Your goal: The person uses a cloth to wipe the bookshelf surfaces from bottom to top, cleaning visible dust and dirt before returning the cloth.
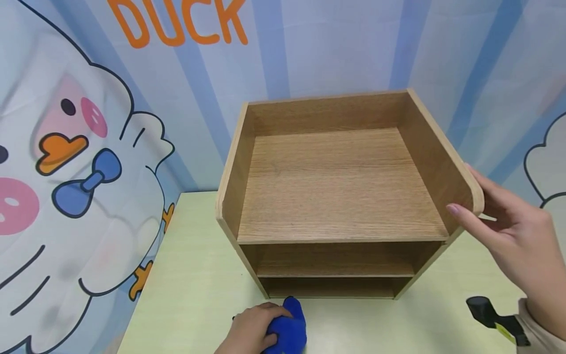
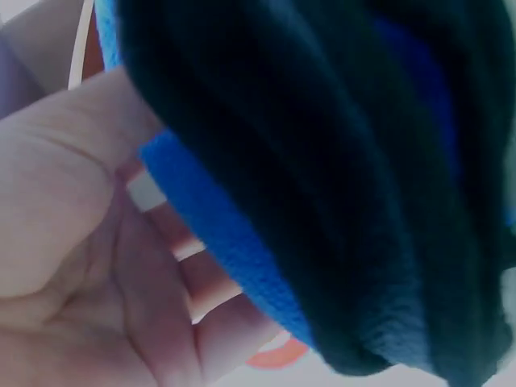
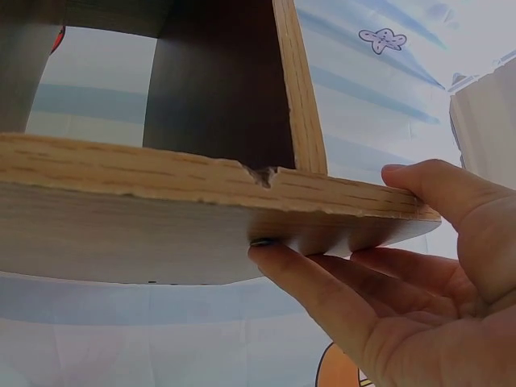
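Note:
A wooden shelf unit (image 1: 345,182) with a walled top and two lower compartments stands on the table. My right hand (image 1: 517,231) grips the front edge of its right side panel, thumb on the inner face and fingers on the outer one. In the right wrist view the fingertips (image 3: 282,262) press that panel, whose edge has a small chip. My left hand (image 1: 252,327) holds a folded blue cloth (image 1: 289,327) in front of the unit, low in the head view. Close up in the left wrist view, the cloth (image 2: 218,234) hangs between thumb and fingers, its near folds dark.
The pale green table (image 1: 177,275) runs under and around the unit. Behind it hangs a blue striped backdrop (image 1: 331,44) with a cartoon duck (image 1: 101,206) at the left. A black strap piece (image 1: 495,317) sticks out by the right wrist.

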### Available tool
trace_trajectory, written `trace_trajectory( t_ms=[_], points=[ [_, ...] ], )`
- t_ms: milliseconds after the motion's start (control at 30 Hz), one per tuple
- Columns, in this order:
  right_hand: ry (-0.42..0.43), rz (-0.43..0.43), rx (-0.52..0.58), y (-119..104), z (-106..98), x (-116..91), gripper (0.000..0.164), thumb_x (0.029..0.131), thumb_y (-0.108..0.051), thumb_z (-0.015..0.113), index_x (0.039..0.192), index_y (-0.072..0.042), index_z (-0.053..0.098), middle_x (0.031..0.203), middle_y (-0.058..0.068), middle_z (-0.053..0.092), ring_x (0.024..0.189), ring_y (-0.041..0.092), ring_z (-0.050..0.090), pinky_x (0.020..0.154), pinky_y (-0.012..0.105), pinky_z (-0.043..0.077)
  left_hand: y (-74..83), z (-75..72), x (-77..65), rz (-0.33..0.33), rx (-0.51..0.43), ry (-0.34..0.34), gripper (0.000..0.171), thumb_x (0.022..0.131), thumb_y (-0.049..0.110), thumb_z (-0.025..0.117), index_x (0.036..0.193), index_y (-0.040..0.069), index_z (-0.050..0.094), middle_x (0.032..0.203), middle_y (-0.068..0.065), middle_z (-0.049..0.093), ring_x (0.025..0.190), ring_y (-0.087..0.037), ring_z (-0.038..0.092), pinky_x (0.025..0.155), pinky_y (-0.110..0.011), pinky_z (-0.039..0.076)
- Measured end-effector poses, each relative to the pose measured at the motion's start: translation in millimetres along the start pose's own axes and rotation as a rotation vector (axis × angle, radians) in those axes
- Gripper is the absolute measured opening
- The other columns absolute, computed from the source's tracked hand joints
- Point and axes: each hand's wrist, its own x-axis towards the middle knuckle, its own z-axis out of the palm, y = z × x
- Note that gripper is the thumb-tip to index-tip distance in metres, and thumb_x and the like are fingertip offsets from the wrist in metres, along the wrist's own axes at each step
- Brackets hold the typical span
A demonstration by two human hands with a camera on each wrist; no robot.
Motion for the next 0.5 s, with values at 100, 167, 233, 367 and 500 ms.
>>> trace_trajectory(
  t_ms=[100, 167, 233, 367, 500],
  points=[
    [-0.002, -0.001, -0.003, 0, 0, 0, 0.070, 0.088, 0.001, 0.074, 0.147, -0.026, 0.049, 0.137, 0.027, 0.054, 0.094, -0.021, 0.055, 0.074, 0.005, 0.045, -16.8, -7.7, -7.4, -0.095, -0.094, -0.060, 0.037, 0.081, 0.012, 0.082, 0.115, 0.021, 0.071, 0.112, -0.004, 0.070, 0.097, -0.028, 0.068, 0.073, -0.053, 0.058],
    [-0.004, 0.000, -0.004, 1, 0, 0, 0.070, 0.088, 0.001, 0.074, 0.148, -0.026, 0.048, 0.136, 0.028, 0.054, 0.093, -0.021, 0.055, 0.074, 0.004, 0.045, -29.9, -11.8, -13.2, -0.137, -0.155, -0.068, 0.036, 0.080, 0.006, 0.080, 0.114, 0.017, 0.071, 0.107, -0.007, 0.071, 0.093, -0.030, 0.068, 0.072, -0.055, 0.057],
    [-0.006, 0.003, -0.003, 1, 0, 0, 0.070, 0.088, 0.000, 0.074, 0.148, -0.026, 0.048, 0.137, 0.028, 0.054, 0.094, -0.021, 0.054, 0.075, 0.005, 0.045, -42.1, -17.4, -18.6, -0.194, -0.214, -0.067, 0.035, 0.080, 0.002, 0.078, 0.113, 0.012, 0.070, 0.105, -0.011, 0.071, 0.092, -0.034, 0.067, 0.074, -0.059, 0.056],
    [-0.012, 0.013, 0.001, 1, 1, -1, 0.070, 0.089, 0.000, 0.073, 0.148, -0.026, 0.047, 0.138, 0.028, 0.053, 0.094, -0.022, 0.054, 0.074, 0.005, 0.045, -63.6, -27.4, -25.2, -0.263, -0.296, -0.002, 0.038, 0.083, -0.003, 0.073, 0.120, 0.004, 0.064, 0.113, -0.022, 0.067, 0.100, -0.042, 0.065, 0.082, -0.065, 0.052],
    [-0.016, 0.022, 0.007, 2, 1, -1, 0.070, 0.089, -0.001, 0.073, 0.149, -0.027, 0.047, 0.139, 0.028, 0.052, 0.095, -0.022, 0.054, 0.074, 0.006, 0.045, -75.3, -30.5, -24.6, -0.297, -0.346, 0.093, 0.043, 0.089, -0.002, 0.068, 0.130, 0.002, 0.054, 0.124, -0.029, 0.060, 0.110, -0.050, 0.060, 0.088, -0.068, 0.049]
  ],
)
